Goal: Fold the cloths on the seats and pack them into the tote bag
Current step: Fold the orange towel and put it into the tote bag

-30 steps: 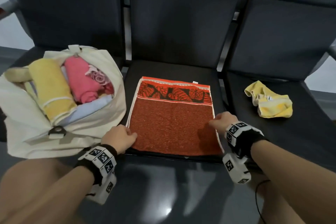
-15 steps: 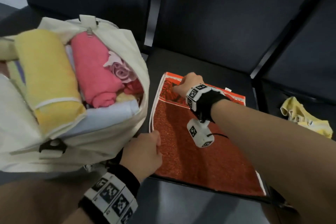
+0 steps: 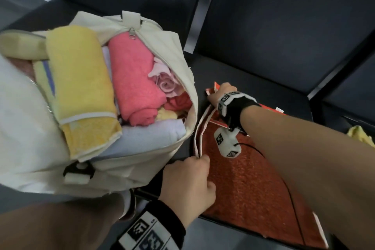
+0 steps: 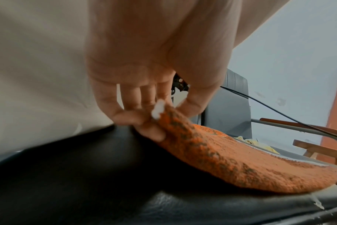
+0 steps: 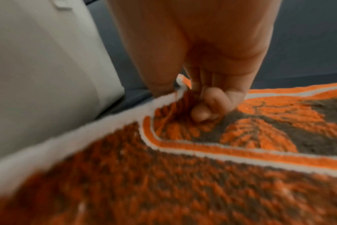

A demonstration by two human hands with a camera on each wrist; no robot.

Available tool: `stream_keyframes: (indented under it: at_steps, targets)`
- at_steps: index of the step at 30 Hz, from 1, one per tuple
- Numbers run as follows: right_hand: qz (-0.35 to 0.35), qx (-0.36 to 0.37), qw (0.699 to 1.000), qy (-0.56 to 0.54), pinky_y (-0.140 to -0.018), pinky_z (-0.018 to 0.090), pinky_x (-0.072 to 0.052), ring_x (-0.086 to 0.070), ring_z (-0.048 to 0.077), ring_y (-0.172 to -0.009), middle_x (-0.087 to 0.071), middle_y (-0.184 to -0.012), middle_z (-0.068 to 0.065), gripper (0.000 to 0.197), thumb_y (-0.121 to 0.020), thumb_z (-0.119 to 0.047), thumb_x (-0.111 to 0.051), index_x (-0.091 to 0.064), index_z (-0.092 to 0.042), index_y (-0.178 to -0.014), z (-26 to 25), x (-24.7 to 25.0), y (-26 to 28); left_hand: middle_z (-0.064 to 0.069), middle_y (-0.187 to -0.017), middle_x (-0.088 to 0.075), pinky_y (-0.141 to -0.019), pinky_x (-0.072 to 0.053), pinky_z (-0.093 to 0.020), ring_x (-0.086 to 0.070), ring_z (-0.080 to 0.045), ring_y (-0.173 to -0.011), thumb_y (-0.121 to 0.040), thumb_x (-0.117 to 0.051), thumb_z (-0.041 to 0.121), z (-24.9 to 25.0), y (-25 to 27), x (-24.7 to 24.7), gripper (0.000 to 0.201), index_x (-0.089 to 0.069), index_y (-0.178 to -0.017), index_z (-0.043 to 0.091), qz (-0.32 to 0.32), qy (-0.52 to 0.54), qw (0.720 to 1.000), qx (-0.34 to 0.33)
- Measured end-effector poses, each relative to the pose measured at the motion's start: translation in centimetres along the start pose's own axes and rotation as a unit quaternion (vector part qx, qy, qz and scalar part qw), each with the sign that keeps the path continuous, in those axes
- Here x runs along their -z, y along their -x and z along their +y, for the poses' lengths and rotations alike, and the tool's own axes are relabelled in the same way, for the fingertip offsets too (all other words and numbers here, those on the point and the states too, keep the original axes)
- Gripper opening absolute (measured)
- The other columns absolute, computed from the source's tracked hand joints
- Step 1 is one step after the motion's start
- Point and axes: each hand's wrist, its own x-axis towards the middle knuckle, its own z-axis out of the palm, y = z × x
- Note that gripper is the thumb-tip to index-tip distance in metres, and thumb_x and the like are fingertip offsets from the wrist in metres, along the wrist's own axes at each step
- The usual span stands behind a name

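Note:
An orange-red cloth (image 3: 249, 180) with a white border and a leaf-patterned band lies on the middle seat. My left hand (image 3: 199, 163) pinches its near left corner, seen close in the left wrist view as the cloth (image 4: 221, 152) lifts off the black seat. My right hand (image 3: 220, 92) grips the far left corner, bunching the patterned cloth (image 5: 202, 152) under curled fingers (image 5: 208, 106). The cloth's left edge is raised off the seat. The cream tote bag (image 3: 132, 170) stands on the left seat, holding rolled yellow, pink and pale blue cloths.
A crumpled yellow cloth (image 3: 360, 136) lies on the right seat, mostly behind my right forearm. Dark seat backs (image 3: 284, 16) rise behind. The tote bag sits right beside the orange cloth's left edge. A thin black cable (image 3: 284, 178) runs from the right wrist camera.
My right hand crossed from the cloth's right edge to its far left corner and gripped it. The left hand keeps the near left corner, and the left edge now lifts off the seat.

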Motion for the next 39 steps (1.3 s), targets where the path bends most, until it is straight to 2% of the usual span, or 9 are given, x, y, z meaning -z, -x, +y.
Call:
stream_keyframes:
  at_steps: [3, 7, 11, 17, 22, 27, 29, 33, 39]
  targets:
    - [-0.002, -0.019, 0.989, -0.145, -0.075, 0.033, -0.056, -0.068, 0.026, -0.078, -0.07, -0.088, 0.007, 0.052, -0.076, -0.05, -0.065, -0.067, -0.006, -0.104, 0.9, 1.4, 0.0, 0.008, -0.08, -0.061, -0.07, -0.048, -0.033, -0.059, -0.016, -0.072, -0.076, -0.052, 0.034, 1.4, -0.1, 0.0, 0.013, -0.044, -0.083, 0.027, 0.052, 0.054, 0.996, -0.046]
    - [0.005, -0.032, 0.96, -0.278, -0.089, 0.047, -0.055, -0.069, 0.033, -0.093, -0.07, -0.106, 0.014, 0.049, -0.073, -0.033, -0.065, -0.065, -0.005, -0.113, 3.1, 4.0, -0.4, 0.01, -0.065, -0.048, -0.059, -0.04, -0.028, -0.047, -0.01, -0.056, -0.073, -0.055, 0.026, 3.8, -0.2, -0.6, 0.02, -0.052, -0.092, 0.031, 0.076, 0.206, 0.969, -0.11]
    - [0.017, -0.036, 0.952, -0.304, -0.083, 0.048, -0.054, -0.067, 0.038, -0.085, -0.067, -0.097, 0.019, 0.05, -0.066, -0.029, -0.06, -0.06, -0.006, -0.11, 7.1, 7.5, -0.7, 0.012, -0.08, -0.057, -0.073, -0.052, -0.027, -0.061, -0.011, -0.076, -0.077, -0.06, 0.011, 6.5, -0.4, -2.1, 0.039, -0.057, -0.109, 0.032, 0.051, 0.313, 0.935, -0.16]
    - [0.006, -0.022, 0.94, -0.34, -0.094, 0.043, -0.055, -0.063, 0.023, -0.1, -0.063, -0.111, 0.006, 0.023, -0.063, -0.03, -0.064, -0.061, -0.021, -0.084, 15.9, 11.3, -1.6, 0.012, -0.092, -0.062, -0.079, -0.049, -0.019, -0.064, -0.01, -0.089, -0.083, -0.064, 0.005, 10.3, -0.5, -5.1, 0.038, -0.06, -0.113, 0.027, 0.019, 0.35, 0.915, -0.199]
    - [0.04, -0.097, 0.924, -0.369, -0.087, 0.051, -0.056, -0.068, 0.035, -0.094, -0.066, -0.098, 0.015, 0.018, -0.062, -0.018, -0.062, -0.06, -0.013, -0.078, 21.6, 10.4, -0.3, 0.008, -0.109, -0.064, -0.087, -0.055, -0.026, -0.064, -0.014, -0.103, -0.088, -0.065, 0.004, 10.3, 0.0, -7.8, 0.044, -0.057, -0.125, 0.027, -0.095, 0.396, 0.898, -0.167]
    - [0.015, -0.148, 0.896, -0.418, -0.048, 0.026, -0.054, -0.068, 0.02, -0.057, -0.066, -0.082, 0.013, 0.008, -0.088, -0.009, -0.055, -0.058, -0.003, -0.094, 25.7, 7.9, 1.2, 0.014, -0.115, -0.06, -0.095, -0.047, -0.019, -0.058, -0.006, -0.111, -0.088, -0.066, 0.011, 9.3, -0.2, -9.4, 0.042, -0.058, -0.127, 0.025, -0.094, 0.27, 0.935, -0.211]
    - [0.031, -0.134, 0.913, -0.383, -0.06, 0.029, -0.057, -0.068, 0.02, -0.071, -0.067, -0.094, 0.011, 0.019, -0.086, -0.014, -0.061, -0.059, -0.006, -0.104, 27.0, 7.3, 1.6, 0.015, -0.111, -0.058, -0.095, -0.045, -0.023, -0.054, -0.004, -0.107, -0.086, -0.065, 0.018, 8.5, -0.8, -9.6, 0.031, -0.063, -0.116, 0.024, -0.04, 0.16, 0.955, -0.247]
    - [0.114, -0.016, 0.981, -0.156, -0.073, 0.026, -0.05, -0.063, 0.018, -0.077, -0.066, -0.08, 0.002, 0.004, -0.085, -0.021, -0.064, -0.068, -0.022, -0.086, 26.5, 5.5, 6.8, 0.012, -0.089, -0.053, -0.074, -0.051, -0.034, -0.051, -0.01, -0.086, -0.076, -0.072, 0.036, 7.3, -1.4, -9.3, 0.018, -0.06, -0.084, 0.025, 0.025, 0.033, 0.961, -0.272]
    - [0.001, 0.166, 0.986, 0.016, -0.077, 0.031, -0.052, -0.064, 0.02, -0.081, -0.065, -0.082, -0.002, 0.007, -0.076, -0.027, -0.064, -0.067, -0.023, -0.08, 26.2, -0.3, 16.2, 0.006, -0.1, -0.055, -0.073, -0.05, -0.032, -0.054, -0.017, -0.092, -0.058, -0.083, 0.051, 6.0, -0.2, -10.3, 0.052, -0.065, -0.098, 0.023, -0.034, -0.084, 0.954, -0.286]
